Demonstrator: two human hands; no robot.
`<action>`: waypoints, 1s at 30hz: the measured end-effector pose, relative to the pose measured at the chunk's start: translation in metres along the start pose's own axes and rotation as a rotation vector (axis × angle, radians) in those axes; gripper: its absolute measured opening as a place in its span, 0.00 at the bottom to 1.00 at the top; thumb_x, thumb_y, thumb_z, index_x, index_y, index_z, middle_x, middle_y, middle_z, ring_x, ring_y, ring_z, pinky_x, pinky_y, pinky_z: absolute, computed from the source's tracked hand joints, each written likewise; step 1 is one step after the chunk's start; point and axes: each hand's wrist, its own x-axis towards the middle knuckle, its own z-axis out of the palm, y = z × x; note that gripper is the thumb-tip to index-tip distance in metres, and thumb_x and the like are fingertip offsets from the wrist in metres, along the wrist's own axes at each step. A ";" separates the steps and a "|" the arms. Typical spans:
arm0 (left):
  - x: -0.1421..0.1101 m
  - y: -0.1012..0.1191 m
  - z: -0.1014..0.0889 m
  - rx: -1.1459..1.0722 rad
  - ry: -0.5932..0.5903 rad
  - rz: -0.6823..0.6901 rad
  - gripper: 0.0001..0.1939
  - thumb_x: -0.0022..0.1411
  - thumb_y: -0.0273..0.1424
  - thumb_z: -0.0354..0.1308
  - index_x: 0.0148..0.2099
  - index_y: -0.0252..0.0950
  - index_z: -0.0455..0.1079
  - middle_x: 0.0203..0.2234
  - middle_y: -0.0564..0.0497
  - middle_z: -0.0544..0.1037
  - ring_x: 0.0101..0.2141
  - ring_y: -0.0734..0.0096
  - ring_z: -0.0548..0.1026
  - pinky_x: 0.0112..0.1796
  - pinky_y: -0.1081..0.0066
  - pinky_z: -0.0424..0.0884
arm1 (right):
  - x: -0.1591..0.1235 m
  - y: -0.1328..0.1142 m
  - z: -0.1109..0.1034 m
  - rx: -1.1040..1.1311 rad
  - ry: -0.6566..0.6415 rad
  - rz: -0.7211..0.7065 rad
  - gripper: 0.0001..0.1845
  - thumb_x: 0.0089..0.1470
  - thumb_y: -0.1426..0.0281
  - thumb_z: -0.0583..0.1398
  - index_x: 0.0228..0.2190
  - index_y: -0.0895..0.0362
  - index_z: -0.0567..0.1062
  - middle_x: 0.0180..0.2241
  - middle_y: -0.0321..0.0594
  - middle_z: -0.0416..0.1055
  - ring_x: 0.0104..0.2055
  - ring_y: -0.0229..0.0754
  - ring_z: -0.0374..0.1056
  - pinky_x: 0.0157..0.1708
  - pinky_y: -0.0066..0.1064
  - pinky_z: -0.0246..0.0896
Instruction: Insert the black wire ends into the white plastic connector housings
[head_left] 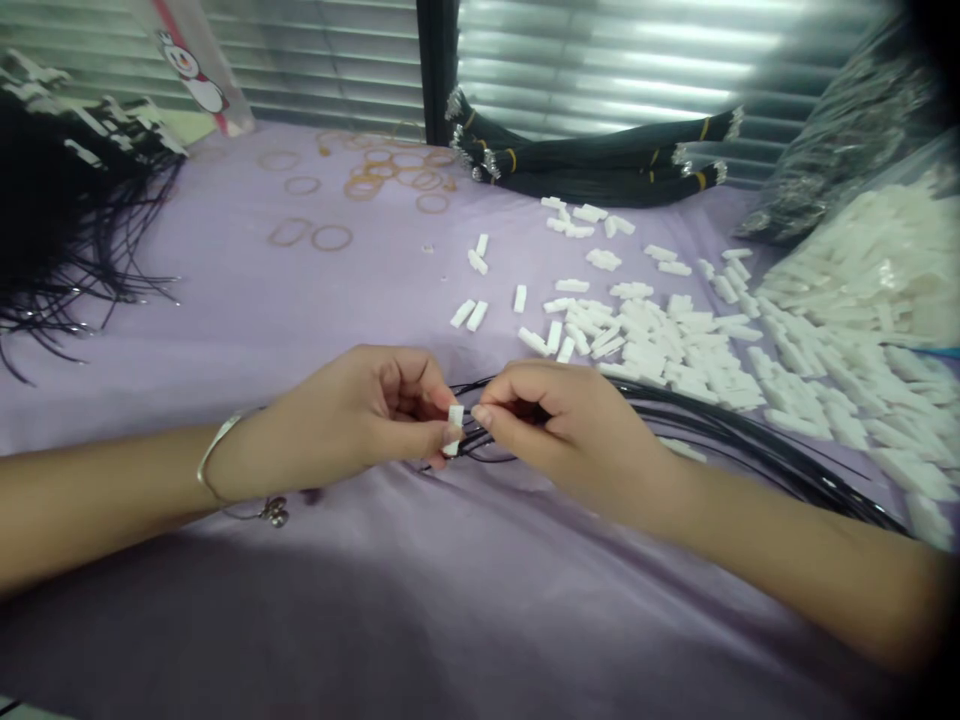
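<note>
Step in hand, as I judge it: bringing a cord end to the small white piece [454, 430]. That piece stands nearly upright, pinched by the fingers of my left hand [367, 410], over the cloth-covered bench [247, 310]. My right hand [570, 420] is just beside it, thumb and forefinger pressed together; what they grip I cannot tell. Black cords [787, 445] trail rightward. Next move calls for a steady piece and careful alignment.
</note>
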 end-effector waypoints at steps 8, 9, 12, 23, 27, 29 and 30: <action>0.000 -0.002 -0.002 0.029 -0.003 0.014 0.06 0.51 0.27 0.65 0.29 0.36 0.69 0.19 0.56 0.79 0.23 0.74 0.77 0.27 0.79 0.71 | 0.002 0.002 -0.003 -0.008 -0.017 -0.066 0.09 0.56 0.74 0.58 0.24 0.58 0.72 0.22 0.31 0.66 0.24 0.30 0.59 0.24 0.23 0.52; 0.000 -0.002 -0.003 0.034 -0.006 0.019 0.06 0.51 0.27 0.65 0.29 0.36 0.70 0.19 0.56 0.79 0.23 0.74 0.77 0.27 0.79 0.71 | 0.003 0.002 -0.003 -0.013 -0.017 -0.072 0.09 0.56 0.74 0.58 0.24 0.58 0.72 0.23 0.31 0.66 0.25 0.30 0.60 0.25 0.23 0.52; 0.001 -0.002 -0.003 0.012 -0.010 0.017 0.05 0.51 0.26 0.65 0.29 0.36 0.71 0.20 0.56 0.79 0.23 0.74 0.78 0.28 0.79 0.72 | 0.004 0.003 -0.003 -0.054 -0.005 -0.119 0.08 0.57 0.75 0.57 0.26 0.58 0.72 0.24 0.32 0.67 0.27 0.32 0.62 0.28 0.24 0.56; 0.009 0.001 -0.003 -0.469 0.087 0.037 0.03 0.56 0.21 0.59 0.31 0.32 0.69 0.23 0.55 0.77 0.26 0.77 0.77 0.31 0.77 0.76 | -0.003 -0.007 -0.006 -0.410 -0.032 -0.410 0.06 0.58 0.73 0.57 0.32 0.61 0.74 0.33 0.44 0.72 0.37 0.43 0.66 0.40 0.35 0.62; 0.009 0.000 -0.003 -0.479 0.066 0.034 0.03 0.58 0.20 0.58 0.32 0.31 0.69 0.24 0.53 0.77 0.26 0.77 0.77 0.31 0.77 0.75 | 0.001 -0.006 -0.001 -0.389 -0.179 -0.346 0.07 0.58 0.73 0.57 0.31 0.61 0.74 0.33 0.44 0.71 0.38 0.44 0.65 0.40 0.36 0.62; 0.009 0.000 -0.004 -0.479 0.053 0.029 0.03 0.58 0.20 0.58 0.33 0.31 0.69 0.24 0.53 0.77 0.27 0.76 0.77 0.32 0.77 0.75 | -0.001 -0.008 -0.002 -0.321 -0.155 -0.314 0.07 0.59 0.75 0.55 0.30 0.60 0.72 0.34 0.43 0.70 0.38 0.41 0.65 0.40 0.33 0.61; 0.009 -0.001 -0.005 -0.483 0.045 0.028 0.04 0.59 0.19 0.58 0.33 0.31 0.70 0.24 0.53 0.78 0.27 0.77 0.77 0.32 0.77 0.75 | -0.002 -0.009 -0.003 -0.278 -0.113 -0.303 0.06 0.59 0.76 0.54 0.31 0.60 0.70 0.34 0.43 0.69 0.38 0.40 0.64 0.39 0.31 0.61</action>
